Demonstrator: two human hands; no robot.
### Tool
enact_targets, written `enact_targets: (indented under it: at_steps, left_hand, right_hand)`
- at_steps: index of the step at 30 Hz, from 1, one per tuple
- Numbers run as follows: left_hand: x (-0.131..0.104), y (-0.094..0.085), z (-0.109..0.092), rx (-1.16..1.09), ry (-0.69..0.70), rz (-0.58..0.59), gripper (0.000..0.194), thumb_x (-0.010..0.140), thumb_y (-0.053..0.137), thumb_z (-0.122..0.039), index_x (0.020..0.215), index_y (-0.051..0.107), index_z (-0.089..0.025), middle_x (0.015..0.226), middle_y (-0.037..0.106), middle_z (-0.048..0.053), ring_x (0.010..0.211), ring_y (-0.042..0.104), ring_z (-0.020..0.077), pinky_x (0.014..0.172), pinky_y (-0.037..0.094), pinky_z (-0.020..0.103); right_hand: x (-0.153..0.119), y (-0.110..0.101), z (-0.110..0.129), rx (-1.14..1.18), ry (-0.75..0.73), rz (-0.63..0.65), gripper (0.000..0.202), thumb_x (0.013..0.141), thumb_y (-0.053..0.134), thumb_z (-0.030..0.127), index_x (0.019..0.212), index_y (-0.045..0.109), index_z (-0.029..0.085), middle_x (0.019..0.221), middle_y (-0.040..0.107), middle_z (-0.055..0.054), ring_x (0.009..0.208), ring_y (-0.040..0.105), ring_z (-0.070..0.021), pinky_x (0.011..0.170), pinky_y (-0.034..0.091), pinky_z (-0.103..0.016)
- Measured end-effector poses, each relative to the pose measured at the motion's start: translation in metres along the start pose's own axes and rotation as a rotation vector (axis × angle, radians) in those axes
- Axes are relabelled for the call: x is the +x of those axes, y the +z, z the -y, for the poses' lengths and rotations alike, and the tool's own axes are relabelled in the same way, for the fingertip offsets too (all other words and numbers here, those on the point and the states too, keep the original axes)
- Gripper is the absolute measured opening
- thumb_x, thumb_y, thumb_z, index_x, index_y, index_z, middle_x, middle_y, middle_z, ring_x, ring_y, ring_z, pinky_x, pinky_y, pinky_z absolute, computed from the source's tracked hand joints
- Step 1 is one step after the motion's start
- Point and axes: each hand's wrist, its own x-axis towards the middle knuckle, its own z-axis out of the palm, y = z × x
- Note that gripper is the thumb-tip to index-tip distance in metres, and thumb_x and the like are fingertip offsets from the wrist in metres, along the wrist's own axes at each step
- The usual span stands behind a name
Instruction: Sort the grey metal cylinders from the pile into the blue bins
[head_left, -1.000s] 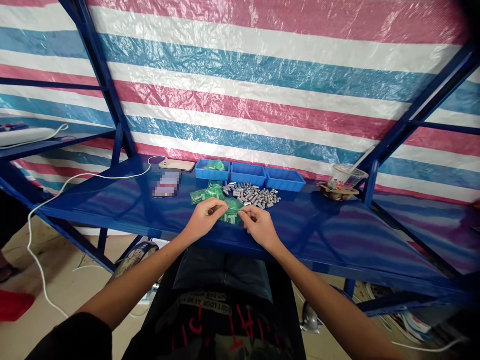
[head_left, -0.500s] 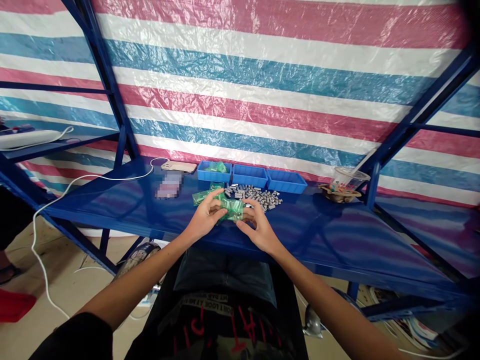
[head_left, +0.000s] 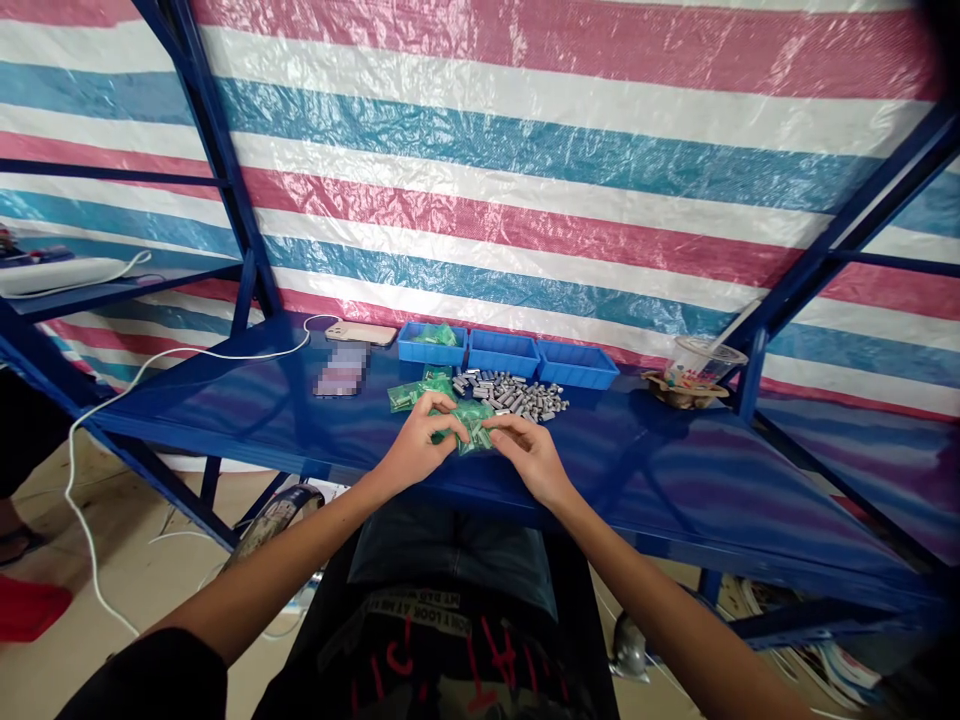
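Observation:
A small green plastic bag (head_left: 472,430) with metal pieces showing through it is held low over the front of the blue table. My left hand (head_left: 426,438) is closed in a pinch at the bag's left side. At its upper right edge, the fingers of my right hand (head_left: 529,455) are pinched on the plastic. Just behind my left hand lie other green bags (head_left: 406,396). A heap of small silver metal cylinders (head_left: 517,393) sits behind the held bag and to the right.
Three blue bins stand in a row at the back; the left bin (head_left: 420,353) contains green bags. A phone (head_left: 361,333), a blurred flat item (head_left: 341,370) and a white cable (head_left: 202,352) are on the left. A plastic cup (head_left: 697,365) with a straw stands right.
The held bag has tilted and dropped slightly toward the table. My fingers have shifted along its edges, and the left fingers have curled in further.

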Motion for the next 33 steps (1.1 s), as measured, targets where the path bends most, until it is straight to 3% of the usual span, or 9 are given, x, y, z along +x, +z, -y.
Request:
enact_targets:
  at_steps: [3, 5, 10, 13, 16, 19, 23, 28, 33]
  left_hand:
    - [-0.002, 0.001, -0.001, 0.081, -0.038, 0.018, 0.025, 0.079, 0.048, -0.008, 0.078, 0.070, -0.020, 0.095, 0.043, 0.005, 0.099, 0.049, 0.0199, 0.089, 0.041, 0.034]
    - [-0.003, 0.001, -0.003, 0.093, -0.104, 0.045, 0.024, 0.080, 0.048, -0.010, 0.082, 0.070, -0.020, 0.090, 0.047, 0.005, 0.091, 0.050, 0.0195, 0.083, 0.042, 0.034]
    - [-0.001, -0.003, -0.008, 0.014, -0.189, 0.071, 0.019, 0.085, 0.050, -0.024, 0.077, 0.065, -0.017, 0.071, 0.056, 0.002, 0.078, 0.051, 0.0185, 0.078, 0.039, 0.032]
    - [0.000, -0.005, -0.006, -0.063, -0.215, 0.086, 0.035, 0.092, 0.039, -0.035, 0.070, 0.058, -0.016, 0.067, 0.054, 0.000, 0.068, 0.051, 0.0149, 0.068, 0.040, 0.027]
    - [-0.001, -0.003, 0.000, -0.120, -0.220, 0.096, 0.029, 0.091, 0.042, -0.037, 0.074, 0.052, -0.016, 0.064, 0.049, -0.002, 0.060, 0.048, 0.0119, 0.058, 0.038, 0.023]
    - [-0.002, -0.002, 0.003, -0.139, -0.203, 0.080, 0.015, 0.087, 0.050, -0.032, 0.083, 0.049, -0.017, 0.064, 0.046, -0.004, 0.058, 0.047, 0.0105, 0.055, 0.037, 0.021]
    - [-0.003, -0.002, 0.000, -0.112, -0.128, 0.079, 0.002, 0.081, 0.052, -0.018, 0.080, 0.053, -0.017, 0.082, 0.056, 0.001, 0.071, 0.053, 0.0119, 0.063, 0.039, 0.022]
    - [-0.003, -0.003, 0.000, -0.041, -0.077, 0.041, 0.016, 0.077, 0.048, -0.008, 0.070, 0.059, -0.017, 0.101, 0.053, 0.006, 0.083, 0.054, 0.0141, 0.067, 0.039, 0.024]
    - [-0.003, 0.000, 0.000, 0.005, -0.107, 0.039, 0.022, 0.080, 0.045, -0.009, 0.076, 0.065, -0.018, 0.085, 0.055, 0.003, 0.074, 0.054, 0.0136, 0.066, 0.039, 0.025]
  right_hand:
    - [0.001, 0.001, -0.006, -0.003, -0.021, -0.049, 0.044, 0.077, 0.064, 0.032, 0.119, 0.054, 0.022, 0.077, 0.067, -0.001, 0.072, 0.064, -0.0166, 0.065, 0.052, -0.029]
    - [0.001, 0.001, -0.009, -0.039, -0.043, -0.071, 0.048, 0.078, 0.063, 0.030, 0.124, 0.052, 0.022, 0.078, 0.068, -0.002, 0.072, 0.065, -0.0170, 0.066, 0.053, -0.030]
    - [-0.001, 0.000, -0.009, -0.105, -0.104, -0.021, 0.011, 0.079, 0.062, 0.027, 0.084, 0.070, 0.021, 0.096, 0.072, -0.007, 0.094, 0.066, -0.0229, 0.086, 0.051, -0.039]
    - [-0.002, -0.001, -0.006, -0.157, -0.191, 0.033, 0.010, 0.081, 0.061, 0.023, 0.082, 0.071, 0.024, 0.116, 0.065, -0.006, 0.112, 0.058, -0.0233, 0.098, 0.043, -0.042]
    - [0.000, -0.002, -0.006, -0.309, -0.298, 0.023, 0.014, 0.082, 0.058, 0.021, 0.078, 0.071, 0.025, 0.121, 0.056, -0.008, 0.117, 0.052, -0.0234, 0.099, 0.040, -0.043]
    - [0.002, -0.002, -0.009, -0.410, -0.263, -0.009, 0.017, 0.083, 0.054, 0.022, 0.078, 0.070, 0.023, 0.108, 0.052, -0.009, 0.110, 0.052, -0.0235, 0.094, 0.042, -0.042]
    - [0.002, 0.001, -0.006, -0.439, -0.155, 0.029, 0.017, 0.080, 0.060, 0.027, 0.094, 0.065, 0.020, 0.098, 0.050, -0.008, 0.096, 0.053, -0.0226, 0.084, 0.044, -0.039]
    - [0.000, 0.001, 0.008, -0.314, -0.100, 0.265, 0.024, 0.088, 0.049, 0.039, 0.081, 0.060, 0.019, 0.074, 0.052, -0.001, 0.071, 0.051, -0.0155, 0.067, 0.040, -0.028]
    - [0.000, 0.001, 0.008, -0.284, -0.054, 0.256, 0.040, 0.091, 0.040, 0.050, 0.071, 0.054, 0.018, 0.061, 0.045, 0.002, 0.056, 0.041, -0.0115, 0.053, 0.033, -0.024]
